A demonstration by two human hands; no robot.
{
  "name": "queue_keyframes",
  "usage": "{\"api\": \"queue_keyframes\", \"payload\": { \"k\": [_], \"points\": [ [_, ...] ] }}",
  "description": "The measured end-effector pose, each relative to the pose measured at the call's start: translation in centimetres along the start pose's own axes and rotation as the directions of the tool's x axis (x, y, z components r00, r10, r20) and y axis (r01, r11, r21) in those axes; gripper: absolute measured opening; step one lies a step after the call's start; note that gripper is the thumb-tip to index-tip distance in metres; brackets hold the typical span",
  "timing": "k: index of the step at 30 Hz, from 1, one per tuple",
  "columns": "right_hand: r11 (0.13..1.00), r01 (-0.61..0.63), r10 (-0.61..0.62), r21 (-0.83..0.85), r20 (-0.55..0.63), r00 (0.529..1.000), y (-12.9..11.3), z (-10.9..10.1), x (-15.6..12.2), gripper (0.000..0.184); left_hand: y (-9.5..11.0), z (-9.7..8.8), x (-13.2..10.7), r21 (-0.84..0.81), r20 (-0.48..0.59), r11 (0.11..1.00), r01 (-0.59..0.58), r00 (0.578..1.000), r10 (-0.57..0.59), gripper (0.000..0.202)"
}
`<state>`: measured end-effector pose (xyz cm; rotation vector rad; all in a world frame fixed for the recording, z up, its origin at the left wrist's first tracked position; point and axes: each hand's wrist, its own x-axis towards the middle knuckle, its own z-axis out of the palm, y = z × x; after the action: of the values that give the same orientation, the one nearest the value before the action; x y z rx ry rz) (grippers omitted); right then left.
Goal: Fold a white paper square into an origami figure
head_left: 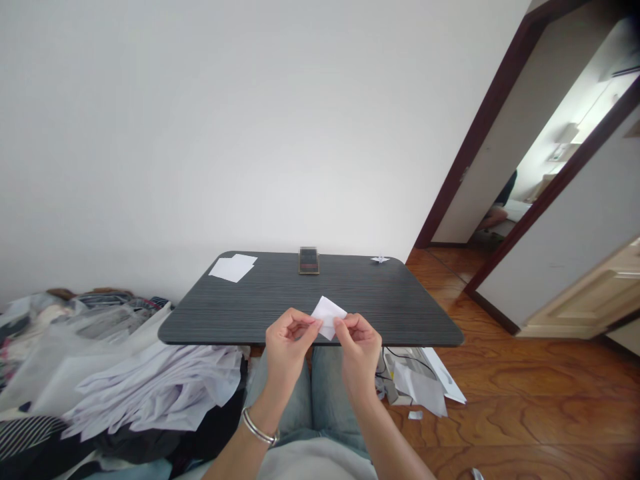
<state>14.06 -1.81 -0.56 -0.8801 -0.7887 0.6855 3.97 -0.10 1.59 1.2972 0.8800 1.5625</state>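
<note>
A small folded piece of white paper (328,312) is held up between my two hands, over the front edge of the dark table (270,303). My left hand (291,340) pinches its left corner between thumb and fingers. On the opposite corner, my right hand (359,343) has the same kind of pinch. The paper is turned like a diamond, and a fold line crosses its lower part. Fingertips cover both side corners.
White paper sheets (231,268) lie at the table's back left. A small framed device (309,261) stands at the back middle, and a folded paper crane (380,259) sits back right. Clothes (165,383) are heaped left; a box with papers (415,377) is on the floor right.
</note>
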Motion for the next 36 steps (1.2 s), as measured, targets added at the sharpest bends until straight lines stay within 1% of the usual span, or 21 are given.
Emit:
{"api": "queue_keyframes", "payload": {
  "k": [5,8,10,13,14,17,22,26,29,32,36],
  "points": [
    [1.0,0.001,-0.001,0.023,-0.024,1.0,-0.09,0.25,0.04,0.025,-0.1,0.07,0.03,-0.011,-0.011,1.0,0.009,1.0,-0.009,0.015],
    [0.998,-0.011,0.011,0.06,-0.015,1.0,-0.08,0.21,0.03,0.023,-0.17,0.09,0.09,-0.016,-0.028,1.0,0.006,1.0,-0.007,0.015],
    [0.994,-0.037,0.035,0.102,0.018,0.999,-0.04,0.08,-0.01,0.02,-0.21,0.06,0.16,-0.019,-0.051,1.0,0.0,0.999,-0.001,0.015],
    [0.983,-0.112,0.097,0.147,0.105,0.99,-0.01,-0.16,-0.06,0.028,-0.17,-0.04,0.28,-0.034,-0.073,0.999,-0.001,0.997,-0.002,0.015],
    [0.979,-0.142,0.122,0.146,0.137,0.983,-0.01,-0.21,-0.06,0.028,-0.14,-0.08,0.3,-0.039,-0.073,0.999,0.003,0.997,-0.006,0.015],
    [0.97,-0.209,0.184,0.123,0.191,0.964,-0.09,-0.24,0.0,0.021,-0.05,-0.16,0.29,-0.038,-0.066,0.999,0.011,0.998,-0.014,0.015],
    [0.968,-0.224,0.204,0.113,0.164,0.965,-0.31,-0.04,0.11,0.026,-0.09,-0.1,0.14,-0.022,-0.056,1.0,0.013,0.998,-0.014,0.016],
    [0.968,-0.222,0.203,0.118,0.15,0.968,-0.3,-0.03,0.09,0.027,-0.1,0.05,0.15,-0.062,-0.083,0.998,0.031,0.996,-0.036,0.022],
    [0.969,-0.222,0.205,0.112,0.147,0.968,-0.23,-0.16,0.09,0.027,-0.09,-0.01,0.27,-0.097,-0.057,0.993,0.067,0.996,-0.073,0.026],
    [0.971,-0.219,0.204,0.101,0.141,0.969,-0.14,-0.3,0.22,0.026,-0.07,-0.23,0.42,-0.108,-0.012,0.989,0.099,0.995,-0.101,0.02],
    [0.969,-0.233,0.216,0.086,0.165,0.962,0.06,-0.42,0.48,0.026,0.06,-0.44,0.53,-0.106,-0.016,0.988,0.116,0.993,-0.118,0.016]
  ]
}}
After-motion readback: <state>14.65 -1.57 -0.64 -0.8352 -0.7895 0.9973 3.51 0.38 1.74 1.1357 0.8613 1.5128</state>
